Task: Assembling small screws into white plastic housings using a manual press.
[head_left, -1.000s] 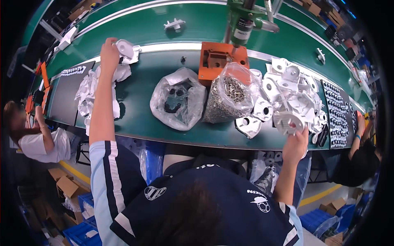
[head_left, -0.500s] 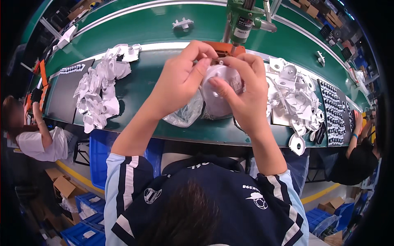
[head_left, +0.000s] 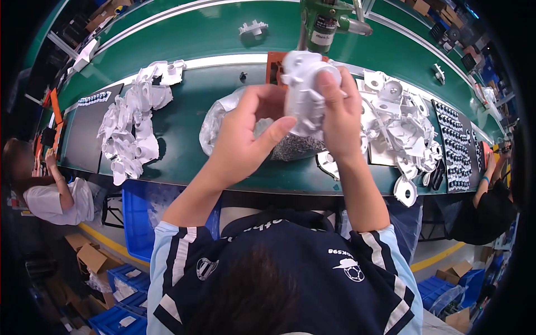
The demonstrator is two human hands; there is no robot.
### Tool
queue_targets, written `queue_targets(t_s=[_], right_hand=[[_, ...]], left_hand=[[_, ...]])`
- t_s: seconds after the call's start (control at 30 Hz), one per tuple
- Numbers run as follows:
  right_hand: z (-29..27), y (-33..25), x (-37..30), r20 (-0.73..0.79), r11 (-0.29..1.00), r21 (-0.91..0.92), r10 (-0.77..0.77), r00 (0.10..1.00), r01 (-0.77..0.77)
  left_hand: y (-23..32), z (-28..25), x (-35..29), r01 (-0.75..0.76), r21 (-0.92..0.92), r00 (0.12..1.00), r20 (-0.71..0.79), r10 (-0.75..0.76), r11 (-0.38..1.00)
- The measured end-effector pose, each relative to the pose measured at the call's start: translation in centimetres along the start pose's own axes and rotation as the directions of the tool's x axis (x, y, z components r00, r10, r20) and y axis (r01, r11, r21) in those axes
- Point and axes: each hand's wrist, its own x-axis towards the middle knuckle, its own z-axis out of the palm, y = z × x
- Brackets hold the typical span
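In my right hand (head_left: pixel 341 114) is a white moulded plastic housing (head_left: pixel 306 92), raised above the green workbench and tilted so its ribbed side shows. The thumb presses its upper right and the other fingers go behind it. My left hand (head_left: pixel 245 131) is at the housing's left, fingers and thumb apart; its thumb tip comes close to the lower edge, and whether it touches I cannot tell. Below the housing lies a clear plastic bag (head_left: pixel 296 147) of small metallic pieces, partly hidden by my hands. An orange fixture (head_left: pixel 274 68) stands behind, partly covered by the housing.
A green bench press (head_left: pixel 325 25) rises beyond the fixture. White plastic parts are piled at left (head_left: pixel 131 120) and right (head_left: pixel 399 114). A tray of small black-and-white parts (head_left: pixel 453 148) lies farther right. A blue bin (head_left: pixel 137 218) sits below the bench edge. People work at both sides.
The housing has been turned from its smooth round face to its ribbed side. My left hand has come down and away from its top edge, its fingers spreading. More of the bag now shows.
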Motion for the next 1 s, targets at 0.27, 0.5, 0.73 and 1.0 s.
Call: queue_targets(t_s=[0.27,0.5,0.73,1.0], right_hand=[[-3.8,1.9,0.5,0.308,0.633,-0.756,0.125,0.943,0.164],[-5.4,4.9,-1.3,0.394,0.354,-0.854,-0.042,0.918,0.382],[-5.4,5.4,-1.3,0.373,0.395,-0.837,-0.098,0.923,0.38],[-5.1,5.3,-0.9,0.398,0.402,-0.825,-0.087,0.913,0.397]], left_hand=[[-2.5,-3.9,4.9,-0.179,0.688,0.939,-0.093,0.331,0.703],[-11.4,-4.5,10.3,-0.61,0.782,0.786,0.578,0.22,0.124],[-13.2,-1.9,10.1,-0.501,0.864,0.855,0.489,0.169,0.035],[-12.5,-2.8,9.7,-0.5,0.814,0.849,0.529,-0.021,0.296]])
